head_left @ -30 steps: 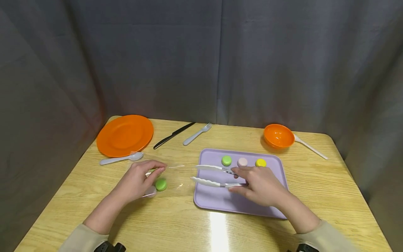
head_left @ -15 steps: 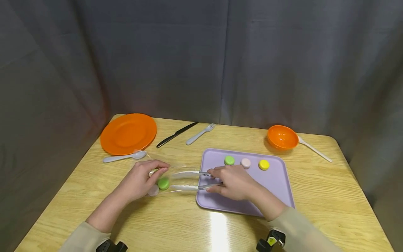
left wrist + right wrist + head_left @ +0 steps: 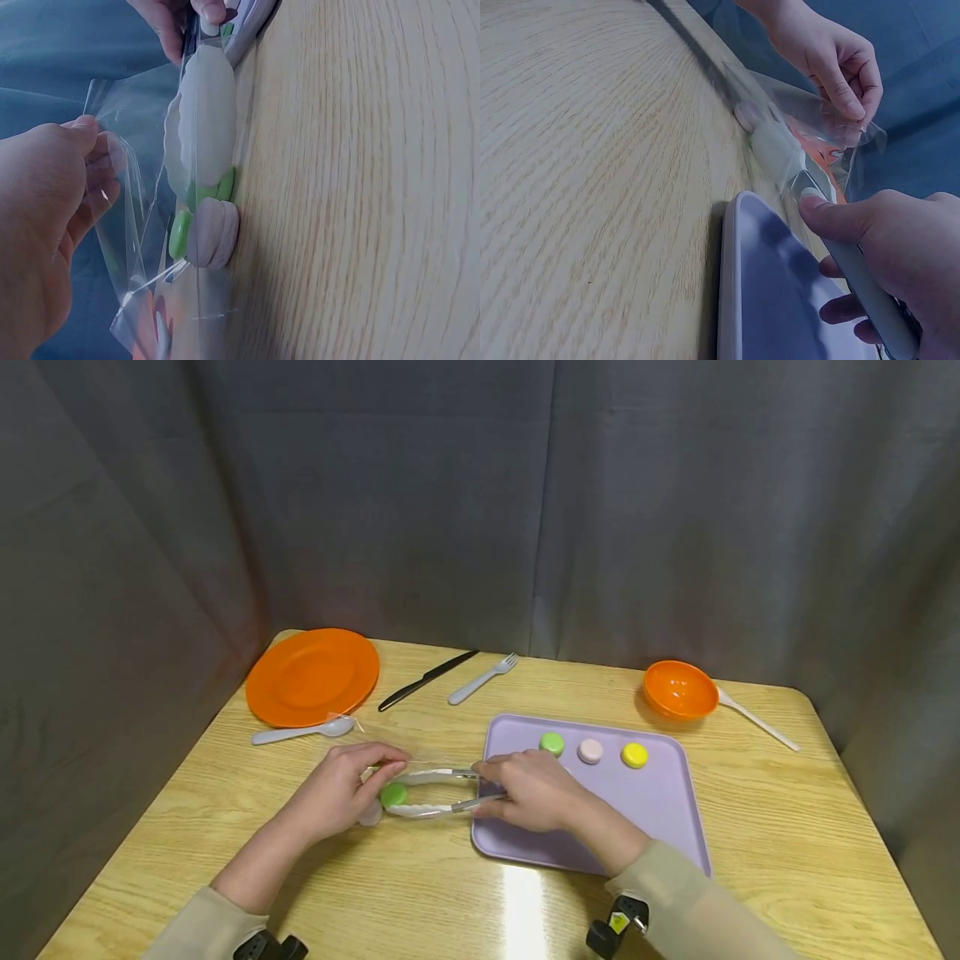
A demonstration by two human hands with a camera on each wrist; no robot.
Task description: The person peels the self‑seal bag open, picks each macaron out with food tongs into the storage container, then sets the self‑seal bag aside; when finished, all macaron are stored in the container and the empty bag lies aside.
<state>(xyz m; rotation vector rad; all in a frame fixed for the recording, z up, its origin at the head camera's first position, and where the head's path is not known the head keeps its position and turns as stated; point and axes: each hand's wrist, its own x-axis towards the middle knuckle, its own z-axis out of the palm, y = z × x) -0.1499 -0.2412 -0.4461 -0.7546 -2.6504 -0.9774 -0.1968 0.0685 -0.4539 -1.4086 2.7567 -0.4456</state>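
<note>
In the head view my left hand (image 3: 341, 789) pinches the upper edge of a clear plastic bag (image 3: 139, 105). My right hand (image 3: 532, 789) grips metal tongs (image 3: 461, 806) with white tips, spread apart around the handles. The tips reach inside the bag, right at a green macaron (image 3: 393, 794). A pale pink macaron (image 3: 214, 232) lies deeper in the bag, close over the table, with more green (image 3: 178, 232) beside it in the left wrist view. The left hand partly hides the bag's far end in the head view.
A purple tray (image 3: 600, 835) under the right hand bears a green macaron (image 3: 552, 743), a pink one (image 3: 590, 751) and a yellow one (image 3: 634, 755). Behind are an orange plate (image 3: 311, 677), a spoon (image 3: 300, 732), a black knife (image 3: 426, 681), a fork (image 3: 483, 679) and an orange bowl (image 3: 679, 690).
My right hand has moved left from over the tray, carrying the tongs' tips into the bag up to the green macaron. The left hand keeps its pinch on the bag.
</note>
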